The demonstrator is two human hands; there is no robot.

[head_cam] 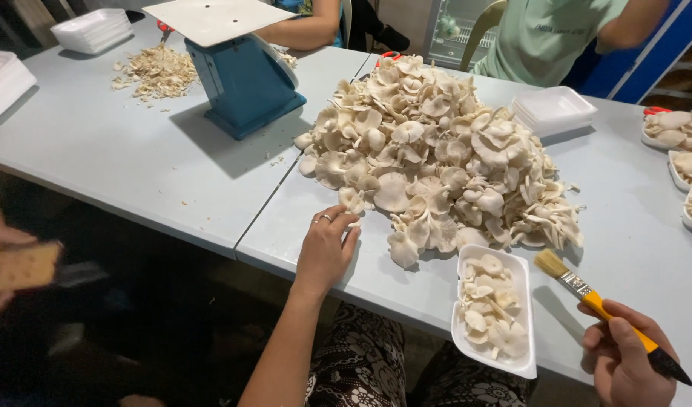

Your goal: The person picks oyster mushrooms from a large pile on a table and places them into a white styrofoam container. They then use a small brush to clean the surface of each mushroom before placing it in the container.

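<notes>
A view from above of a pale grey-blue work table (135,151), made of two tabletops pushed together with a dark seam running between them. In the middle of the nearer tabletop lies a large heap of cream-white oyster mushrooms (444,151). The person's left hand (327,249), wearing a ring, rests on the table at the near edge of the heap, fingers gently curled and fingertips touching the closest mushrooms; it grips nothing. The right hand (625,362), at the lower right, is closed around the yellow handle of a flat paintbrush with a black tip and pale bristles (595,298), whose bristles point up and left towards the heap. Between the two hands, at the table's front edge, sits a white rectangular foam tray partly filled with mushrooms (495,310).

Further back on the left tabletop stands a blue kitchen scale with a white square platform (236,71), and beyond it a small pile of mushroom trimmings (157,71). Stacks of empty white foam trays sit at the far left (93,30) and just right of the heap (553,109). More filled trays (681,132) line the right edge.

Two other people sit across the table, seen only as torsos and arms. At the left edge, blurred, another person's hand holds something tan. Under the table the floor is dark.
</notes>
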